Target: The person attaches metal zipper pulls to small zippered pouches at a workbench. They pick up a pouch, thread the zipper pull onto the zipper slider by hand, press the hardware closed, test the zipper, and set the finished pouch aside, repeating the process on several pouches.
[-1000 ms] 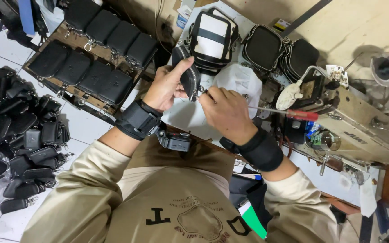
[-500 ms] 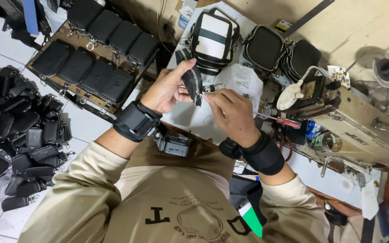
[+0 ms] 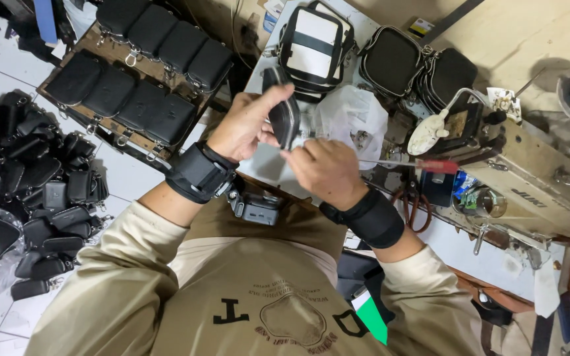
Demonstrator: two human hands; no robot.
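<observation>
The left hand (image 3: pixel 249 125) has its fingers closed around a small black zipped leather pouch (image 3: pixel 280 109), held upright above the near edge of the grey worktop (image 3: pixel 268 165); the right hand (image 3: pixel 328 170) sits just beside it, fingers pinched together at the pouch's lower edge, though what they pinch is too small to tell; directly behind lie a crumpled clear plastic bag (image 3: pixel 351 115) and a black-and-white boxy bag (image 3: pixel 315 43); a red-handled screwdriver (image 3: pixel 430 165) lies to the right, near a beige sewing machine (image 3: pixel 542 188); a wooden tray of black pouches (image 3: pixel 133 79) stands left, a heap of black pouches (image 3: pixel 21 171) on the tiled floor beyond.
</observation>
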